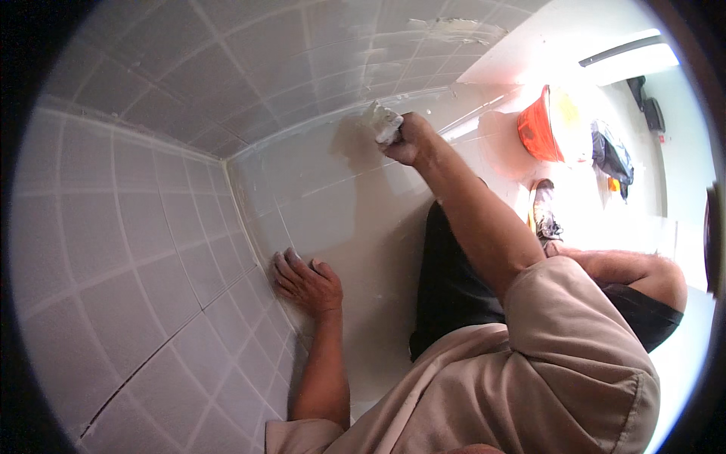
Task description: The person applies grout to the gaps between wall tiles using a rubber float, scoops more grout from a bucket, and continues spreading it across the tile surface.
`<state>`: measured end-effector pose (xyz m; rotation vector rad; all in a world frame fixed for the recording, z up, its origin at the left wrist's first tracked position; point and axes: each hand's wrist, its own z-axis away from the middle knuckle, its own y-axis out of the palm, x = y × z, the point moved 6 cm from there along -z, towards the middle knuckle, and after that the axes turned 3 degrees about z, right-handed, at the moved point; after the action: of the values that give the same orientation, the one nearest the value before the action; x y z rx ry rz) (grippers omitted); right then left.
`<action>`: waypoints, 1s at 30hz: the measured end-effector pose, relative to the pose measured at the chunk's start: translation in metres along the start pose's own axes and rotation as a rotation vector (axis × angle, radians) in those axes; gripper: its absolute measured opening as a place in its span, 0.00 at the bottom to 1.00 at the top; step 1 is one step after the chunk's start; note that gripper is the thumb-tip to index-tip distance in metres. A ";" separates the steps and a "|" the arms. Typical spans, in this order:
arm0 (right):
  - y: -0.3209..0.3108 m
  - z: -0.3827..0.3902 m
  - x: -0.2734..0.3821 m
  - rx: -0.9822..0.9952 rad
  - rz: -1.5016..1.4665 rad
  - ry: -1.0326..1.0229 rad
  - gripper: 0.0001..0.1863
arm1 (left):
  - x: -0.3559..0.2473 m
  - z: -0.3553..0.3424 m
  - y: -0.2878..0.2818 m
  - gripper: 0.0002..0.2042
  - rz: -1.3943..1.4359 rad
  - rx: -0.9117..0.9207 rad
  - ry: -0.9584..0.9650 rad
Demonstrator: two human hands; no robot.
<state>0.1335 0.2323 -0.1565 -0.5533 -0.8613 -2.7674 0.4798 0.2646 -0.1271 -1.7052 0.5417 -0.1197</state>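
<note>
From the head camera, looking down: the person is crouched in a tiled corner, knees folded under black shorts (454, 295). The right hand (407, 138) is stretched out ahead, fingers curled fully around a whitish, paste-smeared wad, perhaps a cloth or sponge (383, 122), which is pressed against the floor tiles (325, 189) close to where they meet the far wall (249, 68). The left hand (306, 284) holds nothing; it lies flat and spread, palm down, propped at the joint between the floor and the side wall (113, 250), taking some weight.

Off to the right, well apart from the work, sit an orange bucket (541, 125), a dark bundle (611, 155) and a shoe (543, 208) in bright light.

What I would worry about: the floor has a wet, hazy sheen, so the bracing palm could slide if more weight goes forward with that long reach. The wad looks loaded, so it may smear residue back over tiles, and I cannot tell how clean they are
</note>
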 end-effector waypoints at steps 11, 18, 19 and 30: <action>0.034 -0.030 -0.027 0.193 -0.668 -0.046 0.13 | -0.001 0.000 0.000 0.27 -0.037 -0.004 -0.005; 0.080 0.069 0.040 0.557 -0.574 -0.119 0.13 | -0.003 0.005 0.008 0.28 -0.025 0.008 -0.023; 0.091 0.088 0.052 0.582 -0.496 -0.171 0.13 | -0.004 0.006 0.009 0.28 -0.021 0.011 -0.019; 0.046 0.162 0.120 0.037 -0.029 -0.827 0.15 | -0.007 0.005 0.008 0.28 0.027 -0.003 -0.010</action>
<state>0.0844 0.2802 0.0389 -1.7407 -1.0436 -2.4998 0.4734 0.2707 -0.1340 -1.7000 0.5575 -0.0917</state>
